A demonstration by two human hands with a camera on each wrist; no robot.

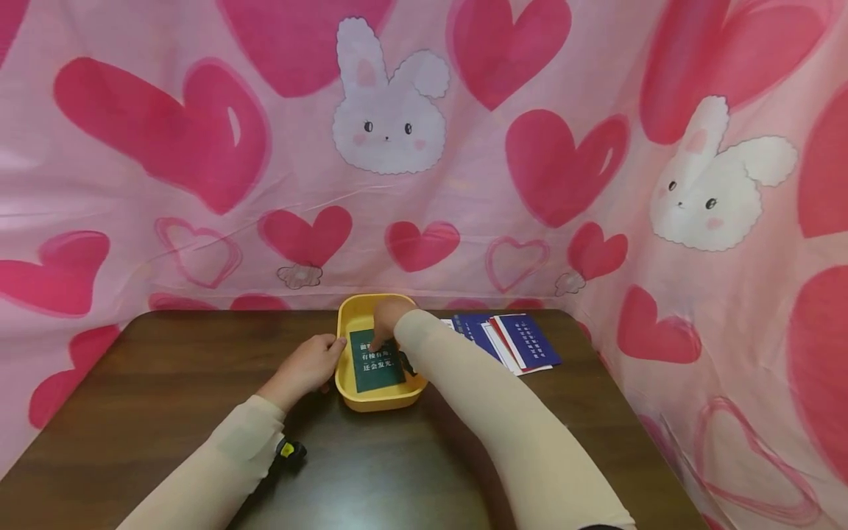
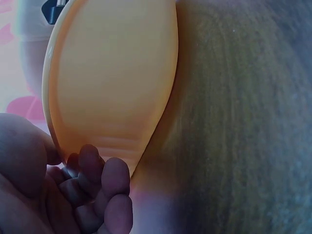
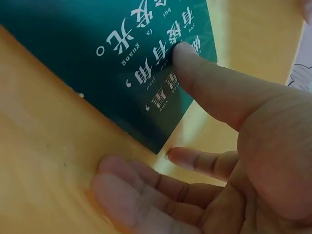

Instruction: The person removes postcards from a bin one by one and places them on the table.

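A yellow plastic tub (image 1: 380, 401) stands on the table near its back edge. A dark green card (image 1: 377, 368) with white Chinese characters lies inside it. My left hand (image 1: 308, 366) grips the tub's left side, thumb at the rim; in the left wrist view its fingers (image 2: 116, 178) are against the outer wall. Reaching into the tub, my right hand (image 1: 391, 320) has its thumb on the card's printed face. The right wrist view shows the other fingers (image 3: 141, 195) spread loosely below the card's corner, not curled round it.
Right of the tub lies a fanned pile of blue, white and red cards (image 1: 523, 342), partly behind my right sleeve. A brown wooden table (image 1: 371, 471) carries everything. Pink cloth (image 1: 298, 169) with hearts and rabbits hangs behind and at the right side.
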